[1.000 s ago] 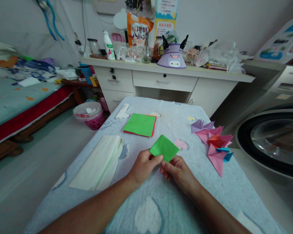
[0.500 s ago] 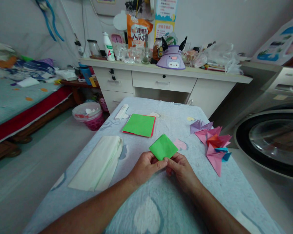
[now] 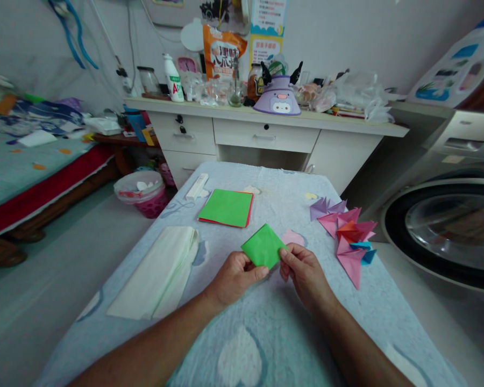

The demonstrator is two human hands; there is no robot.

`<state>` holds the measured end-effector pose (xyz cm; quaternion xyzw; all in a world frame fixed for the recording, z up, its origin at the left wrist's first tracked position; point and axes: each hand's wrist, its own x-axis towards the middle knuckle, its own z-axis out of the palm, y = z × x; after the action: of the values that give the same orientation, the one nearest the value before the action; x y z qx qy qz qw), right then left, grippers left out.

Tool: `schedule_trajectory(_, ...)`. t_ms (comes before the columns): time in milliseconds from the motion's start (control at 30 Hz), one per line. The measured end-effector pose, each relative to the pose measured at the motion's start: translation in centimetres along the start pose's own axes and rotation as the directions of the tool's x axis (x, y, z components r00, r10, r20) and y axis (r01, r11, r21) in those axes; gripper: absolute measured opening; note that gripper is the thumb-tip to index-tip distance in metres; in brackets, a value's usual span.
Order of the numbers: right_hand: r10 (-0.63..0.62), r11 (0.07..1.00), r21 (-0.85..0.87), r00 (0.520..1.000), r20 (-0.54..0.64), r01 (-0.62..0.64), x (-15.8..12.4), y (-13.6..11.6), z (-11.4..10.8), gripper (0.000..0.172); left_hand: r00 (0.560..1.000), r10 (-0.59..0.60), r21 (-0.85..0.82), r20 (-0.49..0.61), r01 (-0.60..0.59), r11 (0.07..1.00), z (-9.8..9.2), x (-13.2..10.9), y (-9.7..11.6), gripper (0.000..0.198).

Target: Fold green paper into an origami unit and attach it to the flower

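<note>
A small folded square of green origami paper (image 3: 264, 246) is held up above the table, turned like a diamond with one corner pointing away from me. My left hand (image 3: 239, 275) pinches its lower left side, the thumb lying along the near edge. At the right corner, my right hand (image 3: 300, 269) grips the paper between thumb and fingers. Beyond it lies a stack of square paper (image 3: 226, 208), green on top with red edges showing beneath. On the right side of the table sit several folded paper pieces (image 3: 350, 257) in pink, purple, orange and blue.
A pale folded sheet or bag (image 3: 155, 274) lies on the table's left, with a narrow white box (image 3: 197, 186) farther back. A patterned cloth covers the table (image 3: 242, 328). Behind it stands a cluttered white desk (image 3: 266, 134); a washing machine (image 3: 447, 226) is at right.
My right hand has slid from the near corner of the green paper to its right corner. My left hand keeps its pinch, and the view has shifted slightly.
</note>
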<state>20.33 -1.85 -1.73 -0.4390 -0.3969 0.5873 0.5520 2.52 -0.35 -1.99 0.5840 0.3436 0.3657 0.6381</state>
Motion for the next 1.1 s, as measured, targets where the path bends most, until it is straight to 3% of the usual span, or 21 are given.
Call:
schedule_trajectory(133,-0.025,0.999,0.045,0.999,-0.041,0.027,0.0,-0.4,-0.1,0.028,1.000,0.018,0.036,-0.022,-0.017,0.999,-0.1,0.1,-0.4,0.031)
schedule_trajectory(333,0.026,0.998,0.056,0.994,0.111,-0.032,-0.2,0.6,0.9,0.031,1.000,0.013,0.075,0.000,-0.012,0.997,0.2,0.1,-0.2,0.030)
schedule_trajectory(500,0.054,0.987,0.147,0.998,0.026,-0.057,0.0,1.0,1.0,0.030,1.000,0.000,0.099,-0.016,0.001,0.995,0.2,0.1,-0.1,0.030)
schedule_trajectory(600,0.079,0.976,0.200,0.996,0.042,-0.086,-0.1,0.7,1.1,0.032,1.000,0.009,0.114,-0.025,-0.006,0.993,0.2,0.2,-0.2,0.029)
schedule_trajectory(767,0.097,0.990,0.096,0.990,0.107,-0.107,-0.4,0.6,1.6,0.026,1.000,-0.008,0.134,0.000,0.007,0.991,0.1,0.1,-0.1,0.028)
schedule_trajectory(1100,0.085,0.993,0.090,0.996,-0.018,-0.083,0.3,0.4,-0.2,0.024,0.998,-0.030,0.205,0.052,0.019,0.979,0.1,-0.1,-0.4,0.029)
